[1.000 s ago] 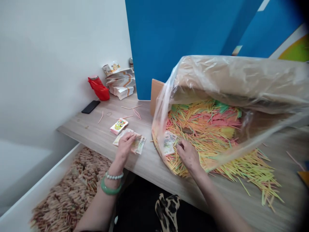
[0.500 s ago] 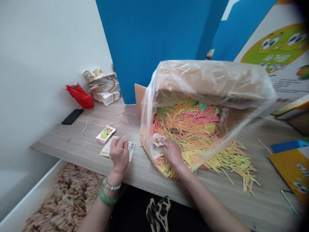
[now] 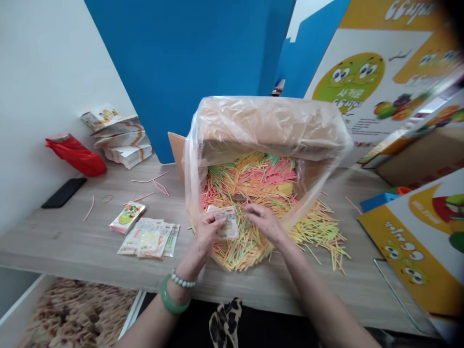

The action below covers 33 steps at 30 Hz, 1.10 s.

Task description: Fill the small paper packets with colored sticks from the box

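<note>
Left grip (image 3: 206, 233) moved over — packet (image 3: 229, 225) pinched, jutting rightward.

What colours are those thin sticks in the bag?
The sticks are yellow, orange, pink and green, clearest in the head view.

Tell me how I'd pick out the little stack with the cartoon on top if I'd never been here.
From the plastic-lined box, look left along the desk. Left of the left hand lie several flat packets; just behind them, to the left, sits the stack. It's a thicker block with a bright yellow-green cartoon on top, while the packets are thin and pale.
</note>
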Available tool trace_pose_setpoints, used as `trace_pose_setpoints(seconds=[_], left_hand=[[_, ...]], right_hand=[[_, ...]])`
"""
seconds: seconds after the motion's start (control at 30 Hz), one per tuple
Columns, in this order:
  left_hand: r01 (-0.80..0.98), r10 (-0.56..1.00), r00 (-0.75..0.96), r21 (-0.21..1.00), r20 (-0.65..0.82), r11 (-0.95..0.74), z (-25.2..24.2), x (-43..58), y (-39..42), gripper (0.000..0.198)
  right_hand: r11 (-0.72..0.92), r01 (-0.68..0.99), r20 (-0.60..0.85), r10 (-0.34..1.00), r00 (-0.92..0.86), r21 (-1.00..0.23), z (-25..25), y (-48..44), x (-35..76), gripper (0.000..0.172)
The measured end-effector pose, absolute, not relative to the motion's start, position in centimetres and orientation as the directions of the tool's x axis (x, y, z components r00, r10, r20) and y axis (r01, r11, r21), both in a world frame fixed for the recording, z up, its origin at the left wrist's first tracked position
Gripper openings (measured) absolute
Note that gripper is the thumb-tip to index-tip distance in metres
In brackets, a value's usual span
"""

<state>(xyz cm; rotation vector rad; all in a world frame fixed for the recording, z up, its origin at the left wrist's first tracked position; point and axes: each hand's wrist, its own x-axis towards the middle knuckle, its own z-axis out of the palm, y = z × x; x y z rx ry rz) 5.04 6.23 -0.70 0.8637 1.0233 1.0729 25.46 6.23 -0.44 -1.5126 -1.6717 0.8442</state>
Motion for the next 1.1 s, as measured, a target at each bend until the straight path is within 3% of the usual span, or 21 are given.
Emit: trace_pose_setpoints(seconds=[0.07, 0.1, 0.33, 0.43, 0.67, 0.93, 1.1], left_hand=[[-0.267, 0.963, 0.107, 0.926, -0.247, 0.267, -1.0, 5.0, 5.9, 0.031], [-0.260, 0.961, 0.110, 0.926, -0.252, 0.273, -1.1, 5.0, 5.7, 0.031], [-0.245, 0.957, 0.183, 0.932, -0.227, 0.268, -1.3, 4.9, 5.0, 0.029], [-0.250, 0.957, 0.207, 0.935, -0.202, 0.252, -1.2, 4.6, 4.8, 0.027], [-0.302, 0.953, 0.226, 0.915, -0.203, 0.267, -1.2, 4.3, 4.7, 0.023], [-0.355, 0.954, 0.166, 0.887, -0.252, 0.296, -1.0, 3.4, 4.8, 0.029], [-0.406, 0.948, 0.167, 0.857, -0.271, 0.316, -0.6, 3.1, 4.8, 0.026]], right_hand=[[-0.009, 0.891, 0.119, 0.990, 0.071, -0.454, -0.2, 8.0, 29.0, 0.026], [-0.064, 0.966, 0.094, 0.992, 0.090, -0.249, -0.1, 8.8, 30.4, 0.026], [-0.007, 0.982, 0.031, 1.000, 0.001, 0.186, -0.6, 11.9, 32.7, 0.035], [0.024, 0.974, 0.026, 0.999, -0.031, 0.227, -0.7, 12.0, 32.7, 0.037], [0.026, 0.980, -0.024, 0.999, -0.022, 0.197, -0.7, 12.4, 33.6, 0.039], [-0.056, 0.992, -0.034, 0.998, 0.060, 0.114, -1.6, 13.3, 34.3, 0.044], [-0.098, 0.993, -0.050, 0.994, 0.101, 0.058, -2.0, 13.4, 35.1, 0.035]])
